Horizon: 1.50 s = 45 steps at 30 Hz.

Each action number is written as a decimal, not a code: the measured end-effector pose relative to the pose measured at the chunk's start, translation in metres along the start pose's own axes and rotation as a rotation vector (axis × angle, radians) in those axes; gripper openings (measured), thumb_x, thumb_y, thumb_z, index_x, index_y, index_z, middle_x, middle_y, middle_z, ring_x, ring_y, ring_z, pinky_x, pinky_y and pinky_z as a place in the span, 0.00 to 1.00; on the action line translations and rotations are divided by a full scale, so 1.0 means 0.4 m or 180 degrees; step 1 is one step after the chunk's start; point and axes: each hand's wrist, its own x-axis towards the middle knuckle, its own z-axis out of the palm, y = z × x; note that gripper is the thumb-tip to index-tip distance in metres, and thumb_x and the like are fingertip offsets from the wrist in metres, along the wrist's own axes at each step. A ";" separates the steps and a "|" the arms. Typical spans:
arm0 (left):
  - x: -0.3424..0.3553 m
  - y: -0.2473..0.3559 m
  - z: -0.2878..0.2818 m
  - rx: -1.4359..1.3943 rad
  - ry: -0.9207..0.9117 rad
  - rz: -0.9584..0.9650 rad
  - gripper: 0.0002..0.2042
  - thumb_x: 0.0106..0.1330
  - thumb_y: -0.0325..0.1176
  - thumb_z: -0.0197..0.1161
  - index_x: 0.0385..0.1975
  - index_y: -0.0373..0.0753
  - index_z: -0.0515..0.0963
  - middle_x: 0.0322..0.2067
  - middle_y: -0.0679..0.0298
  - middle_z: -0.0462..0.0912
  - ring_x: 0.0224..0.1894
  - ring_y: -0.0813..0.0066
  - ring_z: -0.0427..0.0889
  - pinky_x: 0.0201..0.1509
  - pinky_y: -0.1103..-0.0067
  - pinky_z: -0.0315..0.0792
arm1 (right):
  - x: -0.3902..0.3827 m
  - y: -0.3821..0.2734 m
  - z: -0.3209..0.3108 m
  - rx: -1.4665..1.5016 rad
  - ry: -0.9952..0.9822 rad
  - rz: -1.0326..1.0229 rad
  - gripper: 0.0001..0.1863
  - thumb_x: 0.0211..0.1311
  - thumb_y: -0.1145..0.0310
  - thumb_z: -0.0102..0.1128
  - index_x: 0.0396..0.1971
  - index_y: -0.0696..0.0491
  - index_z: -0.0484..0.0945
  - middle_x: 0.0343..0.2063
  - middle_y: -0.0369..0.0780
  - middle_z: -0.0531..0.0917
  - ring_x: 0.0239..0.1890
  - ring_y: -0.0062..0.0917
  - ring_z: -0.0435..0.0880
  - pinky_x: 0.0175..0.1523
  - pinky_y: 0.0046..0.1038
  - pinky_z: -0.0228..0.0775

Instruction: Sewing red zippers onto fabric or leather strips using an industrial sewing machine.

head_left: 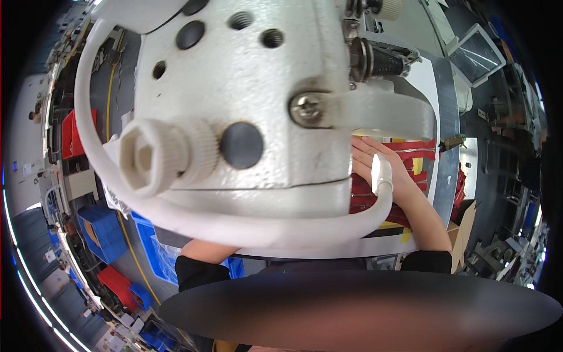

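A large white sewing machine head (pixel 234 88) fills the middle of the picture, close up. To its right, my right hand (pixel 387 173) lies with fingers stretched out over dark red strips (pixel 410 149) that look like zipper tape or fabric. The machine covers part of these fingers, and a white guide on a pale tube (pixel 382 176) crosses in front of the hand. Of my left arm only the forearm (pixel 208 251) shows below the machine. My left hand is hidden behind the machine, so what it touches cannot be seen.
Yellow pieces (pixel 417 166) lie among the red strips on the worktable. A blue crate (pixel 146 246) with clear plastic stands at lower left, and an open cardboard box (pixel 463 234) at right. Farther left are a blue bin (pixel 102 234) and a red bin (pixel 73 135).
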 end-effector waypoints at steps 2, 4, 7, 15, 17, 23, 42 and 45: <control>0.006 -0.005 0.002 0.0256 -0.0103 0.0378 0.29 0.56 0.42 0.67 0.52 0.29 0.67 0.59 0.41 0.62 0.64 0.44 0.58 0.66 0.61 0.58 | -0.001 -0.012 -0.010 -0.0009 -0.0001 -0.0035 0.21 0.53 0.70 0.55 0.50 0.52 0.76 0.53 0.38 0.77 0.59 0.30 0.72 0.62 0.36 0.65; -0.025 -0.047 0.060 0.0640 -0.0132 0.0388 0.28 0.59 0.45 0.64 0.52 0.29 0.67 0.57 0.42 0.64 0.63 0.47 0.62 0.64 0.63 0.62 | 0.012 -0.051 -0.039 0.4270 0.0063 0.2919 0.20 0.53 0.70 0.56 0.49 0.53 0.76 0.53 0.39 0.77 0.59 0.32 0.72 0.61 0.37 0.66; -0.011 -0.019 0.015 0.1033 0.0063 0.0452 0.27 0.62 0.47 0.60 0.53 0.31 0.68 0.53 0.47 0.71 0.56 0.54 0.71 0.59 0.67 0.67 | 0.031 -0.048 -0.048 0.1768 -0.0038 0.1238 0.18 0.53 0.71 0.55 0.46 0.53 0.77 0.51 0.40 0.77 0.57 0.32 0.74 0.59 0.36 0.67; 0.017 0.017 -0.050 0.1116 0.0597 0.0490 0.22 0.53 0.47 0.66 0.38 0.35 0.74 0.42 0.58 0.77 0.44 0.68 0.77 0.47 0.76 0.72 | 0.089 -0.088 -0.009 0.0285 0.0299 -0.0002 0.18 0.47 0.73 0.61 0.43 0.54 0.77 0.42 0.41 0.81 0.41 0.32 0.81 0.44 0.32 0.72; 0.025 0.018 -0.058 0.1144 0.0655 0.0528 0.22 0.52 0.47 0.66 0.37 0.34 0.74 0.42 0.58 0.77 0.44 0.68 0.76 0.47 0.77 0.71 | 0.095 -0.098 -0.004 0.0293 0.0576 0.0035 0.16 0.47 0.71 0.65 0.39 0.54 0.78 0.38 0.41 0.81 0.33 0.31 0.80 0.37 0.30 0.73; 0.030 0.003 -0.066 0.0938 0.0950 0.0710 0.17 0.51 0.43 0.67 0.30 0.36 0.74 0.36 0.61 0.77 0.41 0.69 0.76 0.44 0.75 0.71 | 0.079 -0.105 0.025 0.0100 0.0397 0.0218 0.13 0.44 0.70 0.70 0.34 0.53 0.82 0.37 0.39 0.82 0.41 0.34 0.81 0.48 0.36 0.72; 0.003 -0.121 -0.138 0.0780 0.0989 0.0570 0.11 0.54 0.34 0.64 0.37 0.41 0.76 0.36 0.63 0.78 0.33 0.68 0.80 0.29 0.76 0.74 | 0.091 -0.084 0.020 0.0427 0.0554 -0.0016 0.13 0.47 0.69 0.70 0.35 0.51 0.83 0.38 0.38 0.82 0.40 0.34 0.80 0.46 0.33 0.72; 0.006 -0.119 -0.142 0.0456 0.0812 0.0351 0.10 0.55 0.32 0.61 0.37 0.41 0.76 0.35 0.64 0.79 0.34 0.68 0.79 0.30 0.76 0.75 | 0.085 -0.084 0.023 0.0309 0.0471 0.0079 0.12 0.47 0.67 0.70 0.34 0.50 0.84 0.38 0.38 0.82 0.40 0.34 0.80 0.46 0.33 0.72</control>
